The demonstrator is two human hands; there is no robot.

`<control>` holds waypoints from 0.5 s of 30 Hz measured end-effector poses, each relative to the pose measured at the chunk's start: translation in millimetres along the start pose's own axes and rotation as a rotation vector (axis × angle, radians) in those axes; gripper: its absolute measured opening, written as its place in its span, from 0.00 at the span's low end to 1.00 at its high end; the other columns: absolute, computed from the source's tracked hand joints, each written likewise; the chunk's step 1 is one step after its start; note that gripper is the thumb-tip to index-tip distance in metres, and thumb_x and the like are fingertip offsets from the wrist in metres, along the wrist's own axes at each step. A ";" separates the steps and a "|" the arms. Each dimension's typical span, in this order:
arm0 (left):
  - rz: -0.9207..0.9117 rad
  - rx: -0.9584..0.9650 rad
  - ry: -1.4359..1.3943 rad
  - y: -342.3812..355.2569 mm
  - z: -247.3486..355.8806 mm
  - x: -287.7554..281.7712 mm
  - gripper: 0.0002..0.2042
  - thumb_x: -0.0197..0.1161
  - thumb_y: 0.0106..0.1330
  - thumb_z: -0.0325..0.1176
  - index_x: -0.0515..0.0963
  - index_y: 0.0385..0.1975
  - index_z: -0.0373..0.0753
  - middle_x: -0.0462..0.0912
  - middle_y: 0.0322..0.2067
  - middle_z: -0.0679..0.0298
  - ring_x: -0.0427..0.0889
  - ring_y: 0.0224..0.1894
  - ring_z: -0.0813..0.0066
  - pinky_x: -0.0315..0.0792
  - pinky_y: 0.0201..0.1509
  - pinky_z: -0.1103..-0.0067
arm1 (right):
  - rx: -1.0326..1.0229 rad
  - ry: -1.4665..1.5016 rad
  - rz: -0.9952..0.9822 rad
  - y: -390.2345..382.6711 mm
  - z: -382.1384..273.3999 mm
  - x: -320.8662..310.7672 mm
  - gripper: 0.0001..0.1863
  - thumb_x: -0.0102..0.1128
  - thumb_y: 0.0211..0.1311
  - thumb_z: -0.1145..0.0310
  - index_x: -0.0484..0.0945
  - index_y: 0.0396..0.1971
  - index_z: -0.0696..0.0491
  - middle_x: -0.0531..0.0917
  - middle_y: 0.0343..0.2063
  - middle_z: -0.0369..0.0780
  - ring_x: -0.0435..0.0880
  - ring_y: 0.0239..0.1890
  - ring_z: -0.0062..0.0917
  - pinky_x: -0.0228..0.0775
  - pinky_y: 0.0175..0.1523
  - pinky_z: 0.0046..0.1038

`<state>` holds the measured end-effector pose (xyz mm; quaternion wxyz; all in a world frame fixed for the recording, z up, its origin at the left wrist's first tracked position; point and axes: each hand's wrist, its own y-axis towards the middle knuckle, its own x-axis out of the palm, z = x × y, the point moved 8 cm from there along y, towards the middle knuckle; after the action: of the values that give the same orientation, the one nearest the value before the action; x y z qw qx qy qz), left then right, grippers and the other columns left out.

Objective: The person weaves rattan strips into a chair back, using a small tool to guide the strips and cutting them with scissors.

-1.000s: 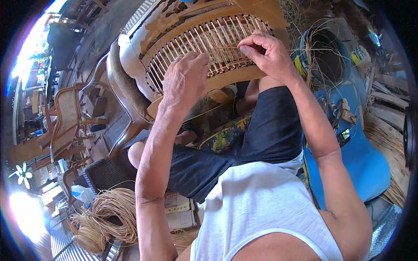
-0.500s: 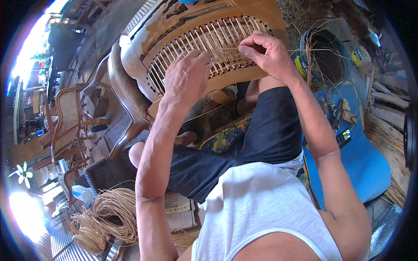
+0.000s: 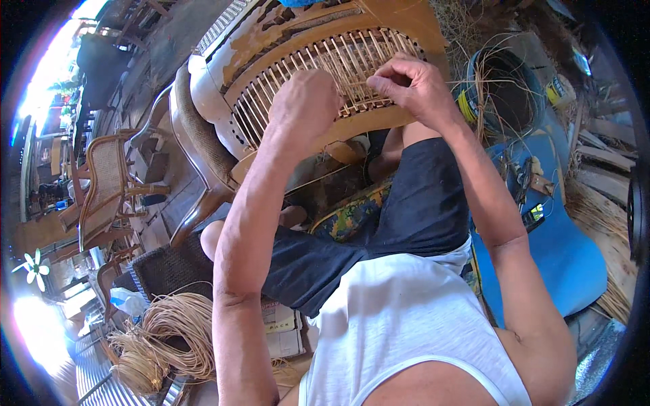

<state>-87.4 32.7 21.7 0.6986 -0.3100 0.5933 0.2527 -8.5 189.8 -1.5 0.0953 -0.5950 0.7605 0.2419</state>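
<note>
A carved wooden chair frame (image 3: 372, 120) lies before me. Slender cane strands (image 3: 308, 64) run side by side across its opening, with small holes along the rim. Over the middle of this panel, my left hand (image 3: 305, 105) is closed, its back up; its fingertips and whatever they hold are hidden. To its right, my right hand (image 3: 416, 88) pinches thumb against forefinger just above the strands, seemingly on a thin cane strand hard to see against the panel.
At right stand a dark bucket (image 3: 504, 91) with loose cane ends and a blue seat (image 3: 565, 257) bearing small tools. Lower left lie coils of cane (image 3: 179, 331). Another cane-backed chair (image 3: 105, 183) stands farther left. A blue thing (image 3: 298, 3) rests at the frame's top.
My left hand has moved right and slightly up, closer to my right hand, its fingers turning down out of sight. The right hand has shifted only slightly.
</note>
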 end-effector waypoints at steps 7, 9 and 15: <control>-0.164 -0.212 -0.715 -14.7 -33.2 37.1 0.15 0.71 0.69 0.42 0.83 0.33 0.33 0.85 0.24 0.65 0.82 0.24 0.81 0.75 0.29 0.81 | -0.033 -0.144 -0.017 1.7 -6.3 11.3 0.10 0.70 0.62 0.64 0.86 0.30 0.57 0.82 0.27 0.42 0.85 0.33 0.35 0.76 0.42 0.35; -0.128 -0.190 -0.781 -16.9 -35.0 40.4 0.16 0.70 0.70 0.42 0.83 0.33 0.33 0.84 0.23 0.67 0.80 0.24 0.84 0.73 0.28 0.83 | -0.027 -0.162 -0.033 2.9 -4.5 13.6 0.10 0.70 0.62 0.64 0.86 0.30 0.57 0.83 0.28 0.42 0.85 0.33 0.34 0.76 0.42 0.35; -0.080 -0.135 -0.843 -19.1 -35.2 43.3 0.17 0.66 0.72 0.44 0.83 0.33 0.33 0.84 0.23 0.68 0.80 0.24 0.83 0.74 0.28 0.81 | -0.017 -0.224 -0.045 3.0 -9.7 17.4 0.07 0.71 0.62 0.70 0.85 0.31 0.59 0.79 0.26 0.38 0.79 0.28 0.22 0.72 0.37 0.28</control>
<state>-90.0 -6.8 -22.1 0.8673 -0.2476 0.2253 0.3683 -14.7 170.7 0.1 0.1799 -0.5820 0.7294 0.3111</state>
